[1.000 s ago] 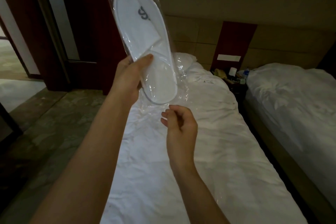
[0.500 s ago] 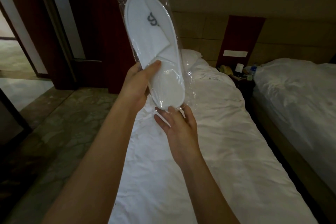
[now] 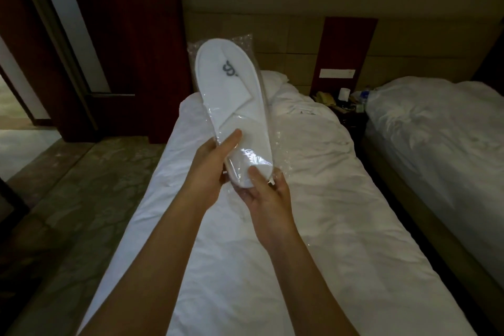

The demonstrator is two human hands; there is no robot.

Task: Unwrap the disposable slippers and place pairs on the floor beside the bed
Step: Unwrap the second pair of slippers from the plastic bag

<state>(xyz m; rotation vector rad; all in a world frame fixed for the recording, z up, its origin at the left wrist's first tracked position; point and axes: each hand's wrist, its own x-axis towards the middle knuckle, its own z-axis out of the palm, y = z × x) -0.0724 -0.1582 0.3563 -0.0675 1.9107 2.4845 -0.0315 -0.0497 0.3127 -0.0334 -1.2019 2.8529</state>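
A pack of white disposable slippers [image 3: 231, 95] with a grey logo sits sealed in a clear plastic wrapper [image 3: 272, 128], held up over the near bed [image 3: 313, 213]. My left hand [image 3: 211, 158] grips the pack's left side, thumb across the front. My right hand [image 3: 263, 191] holds the heel end from below, thumb pressed on the plastic. The patterned floor [image 3: 81, 199] beside the bed lies to the left.
A second bed [image 3: 436, 150] with white covers stands on the right. Between the beds a dark nightstand [image 3: 346, 114] carries a phone, a paper roll and a bottle. A dark wooden door and frame [image 3: 114, 49] rise at the back left.
The slipper pack has come lower in view. My right hand went from apart below the pack to gripping its heel end, thumb now on the front.
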